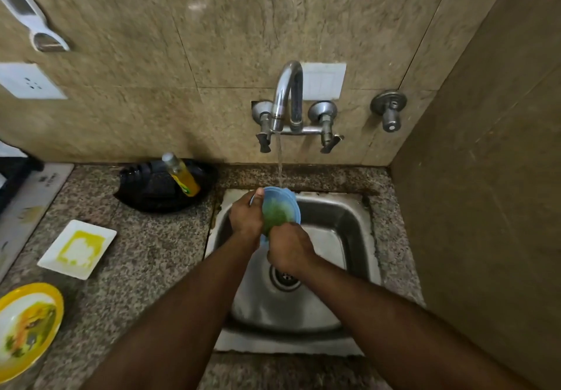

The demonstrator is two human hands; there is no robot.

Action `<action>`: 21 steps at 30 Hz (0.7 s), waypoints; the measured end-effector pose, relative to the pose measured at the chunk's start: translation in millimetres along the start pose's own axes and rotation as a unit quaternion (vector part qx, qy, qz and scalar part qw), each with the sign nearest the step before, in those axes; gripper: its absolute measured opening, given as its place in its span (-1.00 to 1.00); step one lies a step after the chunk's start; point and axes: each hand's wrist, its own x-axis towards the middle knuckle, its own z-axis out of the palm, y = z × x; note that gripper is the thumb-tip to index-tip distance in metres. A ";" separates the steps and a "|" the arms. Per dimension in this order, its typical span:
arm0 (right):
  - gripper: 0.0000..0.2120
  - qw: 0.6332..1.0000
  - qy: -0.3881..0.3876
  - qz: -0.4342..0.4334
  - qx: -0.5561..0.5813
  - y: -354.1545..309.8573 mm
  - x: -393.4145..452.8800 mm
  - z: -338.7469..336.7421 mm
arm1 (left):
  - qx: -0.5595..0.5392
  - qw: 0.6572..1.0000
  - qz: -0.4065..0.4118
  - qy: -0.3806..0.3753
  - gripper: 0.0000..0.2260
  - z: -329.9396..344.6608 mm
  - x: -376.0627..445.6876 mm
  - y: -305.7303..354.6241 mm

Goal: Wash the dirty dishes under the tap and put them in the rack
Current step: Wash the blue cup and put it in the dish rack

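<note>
Head view has the left hand point(246, 213) gripping the blue plate point(280, 207) by its rim, tilted over the sink point(349, 216) right under the running tap point(287, 98), while the right hand point(290, 248) curls against its green-smeared face, scrubbing. First dish mid-wash, I'd say; next comes a full rinse, then the black rack point(151, 189) on the tabletop point(145, 253). The soap bottle point(182, 177) label's too blurred to read.

Blue bowl point(280, 207), green residue inside, tilted under tap stream point(279, 161) at frame centre, over steel sink point(343, 222); white square plate point(77, 248) w/ yellow smear & yellow-rimmed bowl point(27, 329) wait lower left.
</note>
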 end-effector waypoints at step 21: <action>-0.59 0.972 0.156 -0.170 -0.032 53.4 21.4 18.6 | -0.058 0.994 -0.062 -0.074 -0.57 -13.2 -8.2 -18.5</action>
